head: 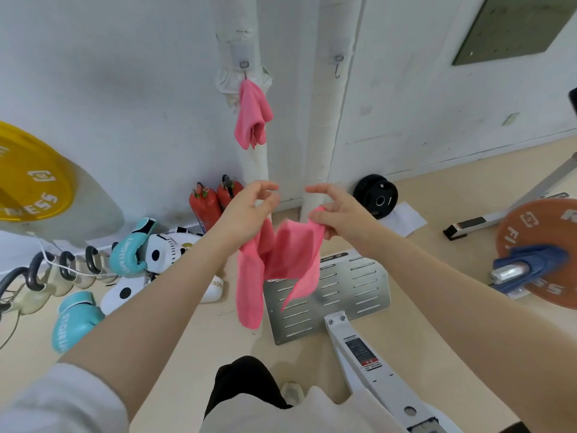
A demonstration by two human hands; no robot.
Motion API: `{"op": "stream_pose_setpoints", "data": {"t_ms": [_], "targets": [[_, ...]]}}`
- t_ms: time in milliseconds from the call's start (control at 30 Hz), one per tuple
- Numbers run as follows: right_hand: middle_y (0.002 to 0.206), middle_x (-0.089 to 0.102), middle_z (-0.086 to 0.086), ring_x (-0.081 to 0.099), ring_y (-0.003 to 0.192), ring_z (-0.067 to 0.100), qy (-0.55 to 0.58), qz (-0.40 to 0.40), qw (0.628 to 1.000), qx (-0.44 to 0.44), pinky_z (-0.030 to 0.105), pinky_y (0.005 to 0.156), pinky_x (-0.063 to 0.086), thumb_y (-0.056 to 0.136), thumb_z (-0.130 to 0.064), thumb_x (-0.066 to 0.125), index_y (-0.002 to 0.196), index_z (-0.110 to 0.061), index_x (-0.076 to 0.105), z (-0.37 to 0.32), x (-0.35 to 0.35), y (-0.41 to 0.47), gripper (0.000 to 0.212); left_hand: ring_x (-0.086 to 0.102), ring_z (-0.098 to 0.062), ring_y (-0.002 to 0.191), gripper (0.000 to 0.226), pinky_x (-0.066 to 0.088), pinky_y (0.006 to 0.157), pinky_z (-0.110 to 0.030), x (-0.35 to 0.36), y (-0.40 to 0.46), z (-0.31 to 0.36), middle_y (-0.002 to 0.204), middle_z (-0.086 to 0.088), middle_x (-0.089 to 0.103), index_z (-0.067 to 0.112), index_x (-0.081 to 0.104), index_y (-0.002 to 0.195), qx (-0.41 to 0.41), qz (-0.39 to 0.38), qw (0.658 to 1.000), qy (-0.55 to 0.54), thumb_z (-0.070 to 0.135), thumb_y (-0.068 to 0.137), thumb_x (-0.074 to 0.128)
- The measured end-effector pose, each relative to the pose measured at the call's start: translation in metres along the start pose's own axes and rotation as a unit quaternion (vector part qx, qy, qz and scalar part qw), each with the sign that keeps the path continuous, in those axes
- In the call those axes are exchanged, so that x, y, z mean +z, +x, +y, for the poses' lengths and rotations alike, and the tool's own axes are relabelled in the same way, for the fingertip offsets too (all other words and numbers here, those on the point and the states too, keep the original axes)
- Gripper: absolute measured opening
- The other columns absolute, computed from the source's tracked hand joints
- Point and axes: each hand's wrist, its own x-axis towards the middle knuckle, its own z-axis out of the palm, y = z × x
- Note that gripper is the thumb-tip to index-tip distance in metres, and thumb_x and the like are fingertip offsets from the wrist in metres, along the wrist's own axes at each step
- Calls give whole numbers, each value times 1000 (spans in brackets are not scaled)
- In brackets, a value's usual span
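I hold a pink cloth (281, 260) between both hands at chest height. My left hand (249, 210) grips its left edge, with a long strip hanging down. My right hand (337, 214) pinches the cloth's right top edge with thumb and curled fingers. A second pink cloth (252, 115) hangs from a hook (244, 65) on the left white wrapped pipe (249, 164). The right white pipe (321, 120) carries a bare metal hook (338, 66), straight above my right hand.
Two red fire extinguishers (206, 207) stand at the wall. Teal boxing gloves (131, 251), white panda-patterned pads (168, 248) and kettlebells (40, 276) lie at left. A yellow plate (28, 179), black plate (375, 193), barbell with orange plate (540, 245) and perforated footplate (352, 292) surround me.
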Motion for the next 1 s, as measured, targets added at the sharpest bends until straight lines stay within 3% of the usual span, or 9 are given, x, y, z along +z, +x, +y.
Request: {"op": "stream_pose_setpoints", "data": {"t_ms": [133,300,400,500,633,733,833,900,1000], "targets": [[64,45,8,45,53,17,-55,-73,996,11,19,48,45,85,4,54,118,-13,54,-8,14,3,37,49,2,68,5,38,69,-18,3,-3,21,80,14,54,20,57,91,88,-81,987,111,15,89,56],[64,47,5,47,56,16,-94,-62,993,29,17,50,47,84,6,53,106,7,59,-8,17,5,23,47,10,47,21,35,55,-3,10,-6,36,85,0,57,7,61,97,127,-155,975,91,-7,82,56],[64,47,5,46,53,13,-84,-59,994,31,16,49,45,86,3,54,91,-2,63,-10,9,2,12,42,5,41,21,32,47,-5,10,-6,38,77,6,56,10,59,101,109,-138,983,44,-1,83,61],[63,51,7,48,43,5,-88,-35,995,32,13,46,44,87,-2,57,77,-14,61,-10,-3,0,16,51,1,61,21,44,63,-17,7,0,24,91,0,61,18,59,98,55,-105,991,60,18,80,71],[65,57,8,52,44,3,-97,-20,994,37,13,49,47,87,-4,59,83,-8,61,-7,-16,-3,7,48,-3,50,13,40,55,-22,1,2,12,59,5,57,17,60,74,-37,-117,992,25,21,83,68],[64,63,3,57,49,4,-94,-6,995,45,14,54,50,86,-3,60,91,-5,64,-4,-16,-5,7,48,-9,58,13,39,58,-22,4,4,13,66,2,54,17,58,74,-52,-119,991,-31,18,85,64],[67,65,6,58,66,13,-163,49,985,33,35,76,56,82,-3,61,89,-18,69,0,-17,-4,19,55,-10,68,9,46,67,-22,11,6,17,77,-1,58,15,57,80,-66,-118,985,-110,13,88,61],[65,63,-3,57,73,19,-256,60,965,-2,44,82,54,80,-3,55,87,-29,70,-1,-18,-5,31,57,-6,58,9,47,55,-16,16,6,18,71,0,60,13,57,80,-82,-107,980,-146,13,89,59],[66,56,-9,55,76,18,-356,115,927,-38,35,74,50,83,-4,50,96,-20,72,-4,-19,-6,30,47,-5,44,11,37,39,-14,21,6,15,51,9,55,13,56,80,-112,-81,973,-183,16,91,56]]}}
